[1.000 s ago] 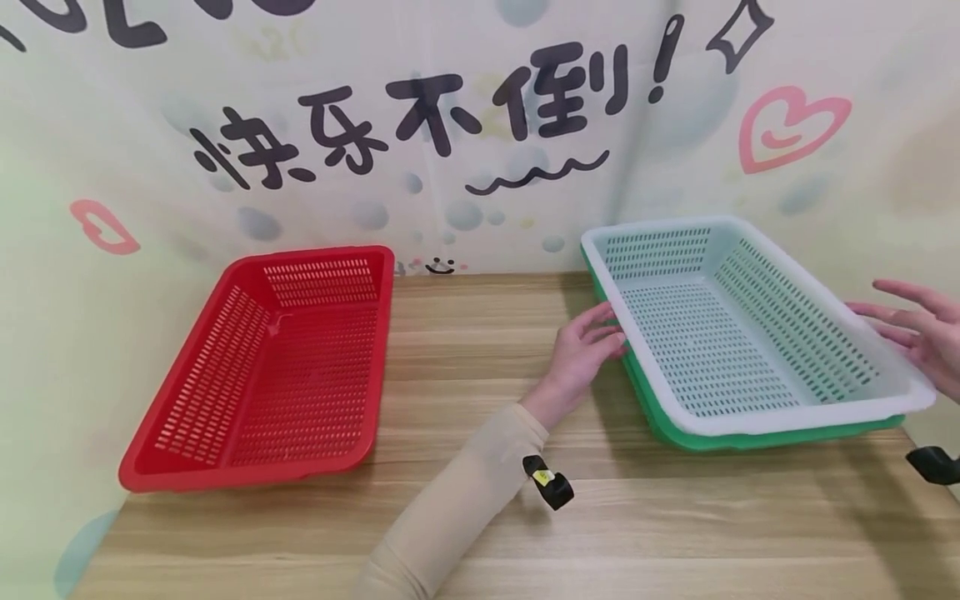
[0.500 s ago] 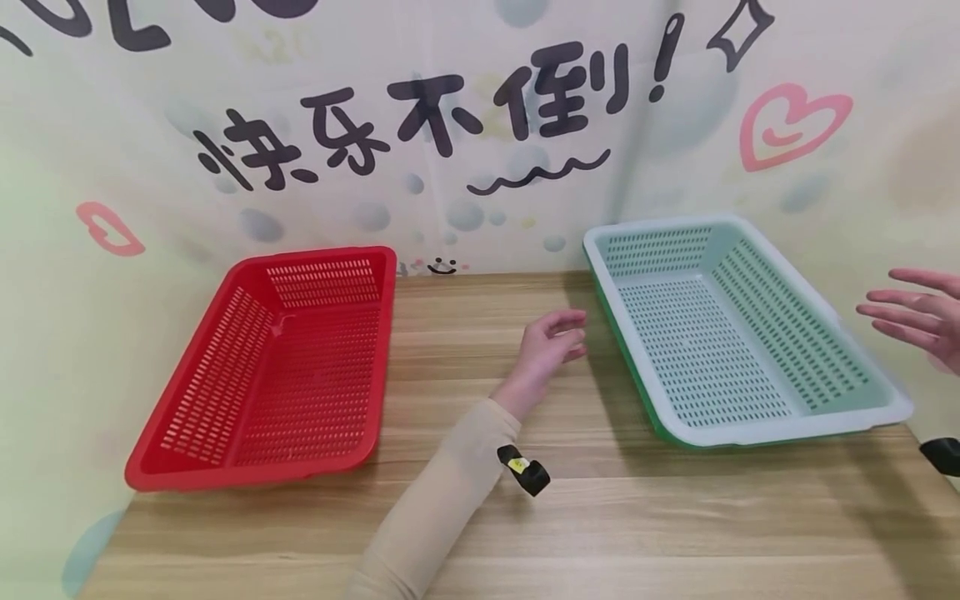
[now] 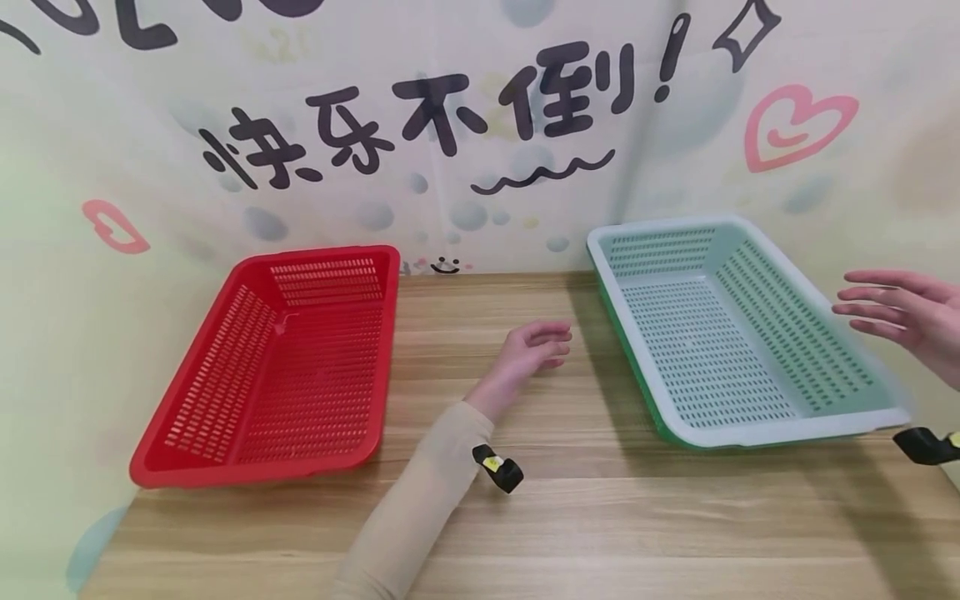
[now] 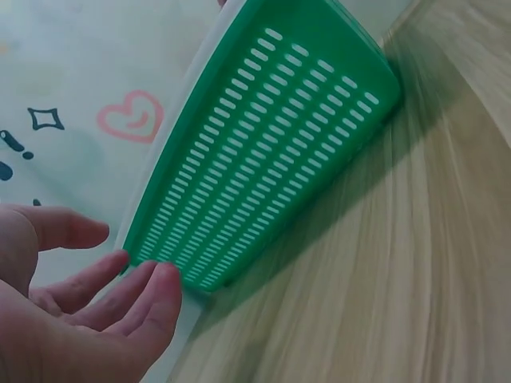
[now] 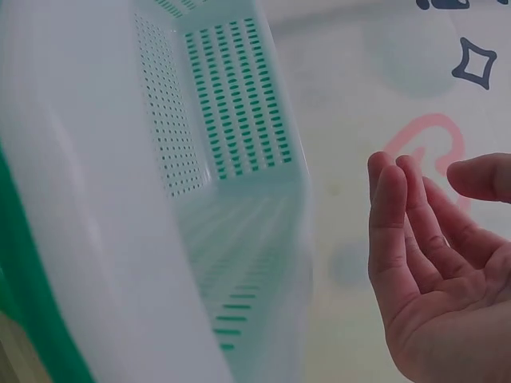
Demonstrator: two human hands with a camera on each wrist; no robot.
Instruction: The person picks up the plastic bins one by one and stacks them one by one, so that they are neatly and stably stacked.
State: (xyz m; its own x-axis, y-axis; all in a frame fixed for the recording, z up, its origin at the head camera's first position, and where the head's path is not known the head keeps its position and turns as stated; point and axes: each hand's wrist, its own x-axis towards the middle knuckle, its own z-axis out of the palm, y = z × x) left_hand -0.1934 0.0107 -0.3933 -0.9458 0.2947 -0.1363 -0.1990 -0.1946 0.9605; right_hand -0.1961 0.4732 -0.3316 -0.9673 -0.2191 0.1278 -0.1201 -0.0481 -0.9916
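A white plastic basket with slotted walls sits nested inside a green basket on the right of the table. Only the green one's outer side shows, plainest in the left wrist view as a slotted green wall. My left hand hovers just left of the pair, fingers loosely bent, holding nothing. On the other side, my right hand is in the air off the white rim, its fingers extended and apart from the basket. In the right wrist view that hand is bare too.
A red basket of similar shape stands at the left of the wood-grain table. Behind the table hangs a printed backdrop with black writing and pink hearts. A black strap is on the left wrist.
Both hands have let go of the baskets. My left hand has drawn back leftward. The white basket has settled lower into the green one. The red basket stays put.
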